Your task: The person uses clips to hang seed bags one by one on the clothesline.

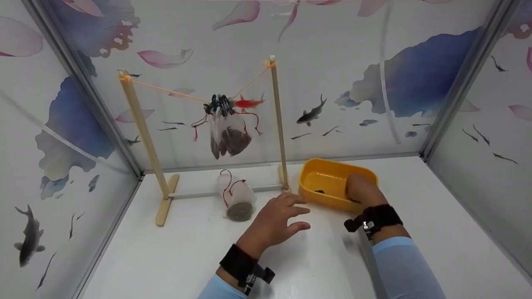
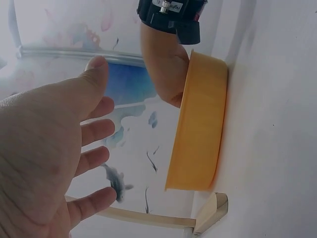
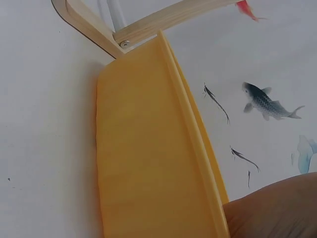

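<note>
My right hand (image 1: 360, 189) reaches down into a yellow plastic bin (image 1: 328, 203); its fingers are hidden behind the wall in every view. A small dark item (image 1: 319, 192) lies on the bin floor, too small to make out. My left hand (image 1: 277, 218) hovers over the table between the bin and a pouch, fingers spread and holding nothing. That pouch (image 1: 236, 195) is whitish and see-through, with a red drawstring and greenish-grey contents, and lies on the table. Several similar pouches (image 1: 230, 135) with dark contents hang in a bunch from black clips (image 1: 220, 104).
An orange string (image 1: 168, 90) sags between two wooden posts (image 1: 143, 133) on flat wooden feet (image 1: 167, 203). A pale bar (image 1: 195, 194) joins the feet low down. Walls (image 1: 341, 45) printed with fish and petals enclose the white table (image 1: 449, 199).
</note>
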### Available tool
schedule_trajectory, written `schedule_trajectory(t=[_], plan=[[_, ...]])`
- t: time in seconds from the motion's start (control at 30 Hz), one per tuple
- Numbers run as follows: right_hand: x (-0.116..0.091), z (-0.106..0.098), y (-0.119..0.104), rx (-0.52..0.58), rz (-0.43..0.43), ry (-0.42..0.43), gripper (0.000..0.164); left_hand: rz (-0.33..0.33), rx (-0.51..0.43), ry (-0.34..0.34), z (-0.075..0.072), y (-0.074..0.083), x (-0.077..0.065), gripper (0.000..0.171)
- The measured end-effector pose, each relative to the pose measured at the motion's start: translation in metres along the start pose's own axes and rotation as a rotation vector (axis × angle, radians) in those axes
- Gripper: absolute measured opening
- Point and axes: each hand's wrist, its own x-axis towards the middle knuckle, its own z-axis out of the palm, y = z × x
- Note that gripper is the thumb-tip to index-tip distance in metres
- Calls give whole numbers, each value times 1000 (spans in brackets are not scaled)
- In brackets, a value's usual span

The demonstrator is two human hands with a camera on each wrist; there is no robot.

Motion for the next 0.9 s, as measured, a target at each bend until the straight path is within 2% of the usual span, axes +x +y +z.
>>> schedule_trajectory(t=[0.13, 0.23, 0.4, 0.5, 0.6, 0.67, 0.83, 0.9], plan=[[0, -6, -4, 187, 12, 39, 21, -9, 7, 29, -2, -1, -3, 40], [-4, -11, -15, 351, 3, 143, 24, -24, 21, 76, -7, -4, -5, 35], [-17, -8, -50, 591, -51, 280, 24, -43, 41, 196, -17, -10, -10, 33], [-27, 1, -76, 698, -91, 300, 23, -58, 33, 287, -24, -13, -11, 36], [-35, 13, -100, 720, -207, 328, 17, -103, -21, 346, -31, -16, -12, 39], [-41, 20, -115, 718, -312, 344, 13, -156, -81, 351, -34, -18, -12, 42], [-53, 35, -141, 669, -632, 373, 11, -317, -329, 290, -38, -22, -14, 56], [-56, 38, -147, 646, -749, 380, 13, -358, -420, 266, -39, -23, -14, 59]])
